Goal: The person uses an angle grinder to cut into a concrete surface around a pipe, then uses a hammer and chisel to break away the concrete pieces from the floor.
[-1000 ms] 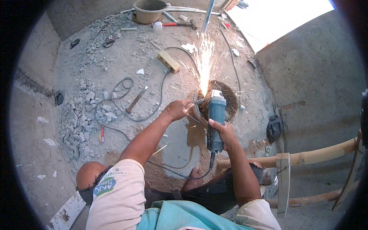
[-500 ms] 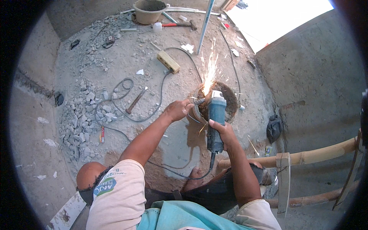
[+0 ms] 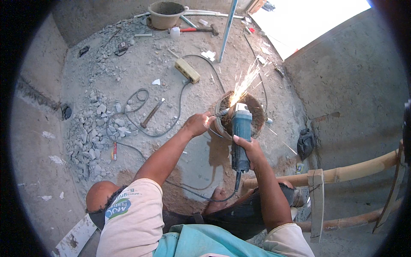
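A blue angle grinder [image 3: 242,128] is gripped by my right hand [image 3: 250,150], thumb over its body, with its cord trailing toward my bare foot [image 3: 218,197]. Sparks [image 3: 242,88] fly up and slightly right from the disc, which is mostly hidden behind the grinder's head. My left hand [image 3: 198,124] is closed on a short dark metal piece [image 3: 221,112] that reaches to the disc. Both work over a round container of brown dirt [image 3: 257,120] standing on the floor, its rim just right of my left hand.
An extension socket [image 3: 187,71] with looped cable, a long metal bolt [image 3: 152,114], rubble [image 3: 94,145], a sledgehammer [image 3: 199,29], a bucket [image 3: 166,20] and an upright pipe [image 3: 227,32] surround me. A bamboo ladder [image 3: 351,170] lies at right, a black bag [image 3: 305,143] near the wall.
The spark spray has shrunk since a second ago and now leans more to the right. My hands and the grinder have stayed almost in place.
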Demonstrator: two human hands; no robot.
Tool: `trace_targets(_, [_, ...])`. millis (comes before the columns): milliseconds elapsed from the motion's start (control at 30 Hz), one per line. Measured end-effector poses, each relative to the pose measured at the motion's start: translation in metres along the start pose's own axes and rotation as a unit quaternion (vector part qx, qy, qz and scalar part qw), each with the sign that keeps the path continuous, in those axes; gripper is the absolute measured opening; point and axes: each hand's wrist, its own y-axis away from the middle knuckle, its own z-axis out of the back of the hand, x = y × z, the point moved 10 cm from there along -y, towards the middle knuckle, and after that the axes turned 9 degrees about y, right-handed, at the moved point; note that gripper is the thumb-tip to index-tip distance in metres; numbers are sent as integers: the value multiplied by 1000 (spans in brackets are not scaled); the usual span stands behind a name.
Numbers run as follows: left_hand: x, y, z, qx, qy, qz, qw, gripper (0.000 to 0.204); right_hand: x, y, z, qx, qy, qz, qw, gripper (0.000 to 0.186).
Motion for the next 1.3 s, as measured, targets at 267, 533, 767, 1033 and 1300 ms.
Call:
trace_targets(267, [3,0,-1,-9,10,1,1000,35,-5,0,8,-18,-12,-3,1000,52])
trace_targets(533, [2,0,-1,-11,5,10,1000,34,4,4,6,-9,-29,12,999,48])
trace_targets(767, [3,1,-1,-16,8,11,1000,33,5,3,-2,-3,-33,10,999,46])
trace_targets(1033, [3,2,0,-19,16,1,1000,32,4,3,0,-8,-29,5,1000,48])
trace_targets(1300, [3,1,0,-16,12,7,1000,33,6,-1,5,-20,-27,39,999,43])
